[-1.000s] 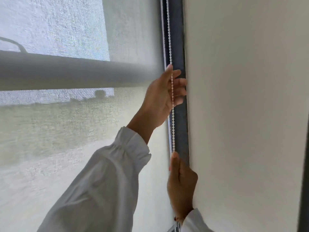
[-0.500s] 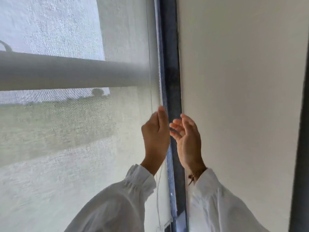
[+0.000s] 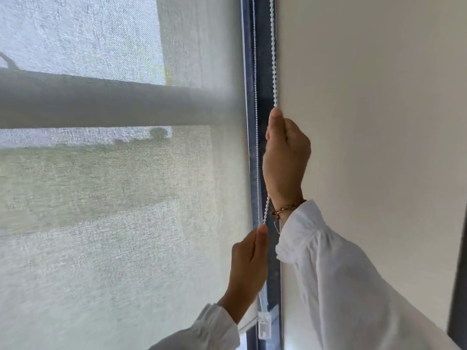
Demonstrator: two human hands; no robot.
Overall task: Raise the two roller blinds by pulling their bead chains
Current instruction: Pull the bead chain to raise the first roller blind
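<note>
A sheer, see-through roller blind [image 3: 121,198] covers the window on the left. An opaque cream roller blind [image 3: 366,97] hangs on the right. Between them runs a dark window frame [image 3: 262,59] with a white bead chain [image 3: 273,51] hanging along it. My right hand [image 3: 285,157] is up high, fist closed on the chain. My left hand [image 3: 249,269] is lower, pinching the same chain just under the right wrist. A thinner second strand [image 3: 255,122] runs beside it. The sheer blind's bottom edge [image 3: 249,324] shows at the lower frame.
A clear plastic chain weight [image 3: 264,325] hangs on the frame below my left hand. A dark vertical frame strip [image 3: 458,286] stands at the far right. Through the sheer blind a horizontal railing [image 3: 101,104] shows outside.
My right hand rose and closed on the chain high up, while my left hand dropped lower, pulling the chain down. The sheer blind's bottom edge has come into view at the frame's foot.
</note>
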